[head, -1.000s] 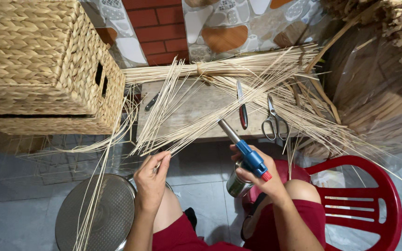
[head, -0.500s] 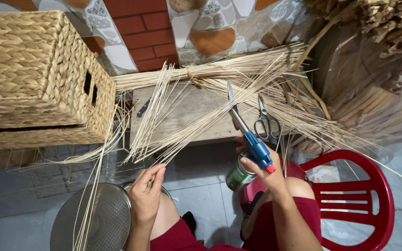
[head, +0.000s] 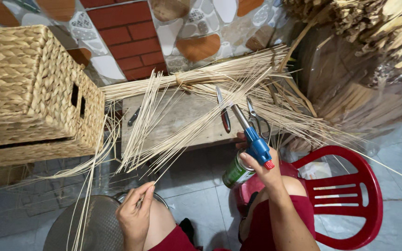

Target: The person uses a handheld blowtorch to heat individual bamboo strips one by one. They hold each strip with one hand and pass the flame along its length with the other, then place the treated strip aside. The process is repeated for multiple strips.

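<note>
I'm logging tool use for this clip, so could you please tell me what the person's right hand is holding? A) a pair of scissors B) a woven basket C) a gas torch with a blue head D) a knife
C: the right hand grips the blue-headed gas torch on its green canister, while the scissors lie on the low table.

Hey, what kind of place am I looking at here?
Probably a home basket-weaving workshop: a woven tan rectangular basket, bundles of pale thin reed strips across a low wooden bench, and metal scissors.
</note>
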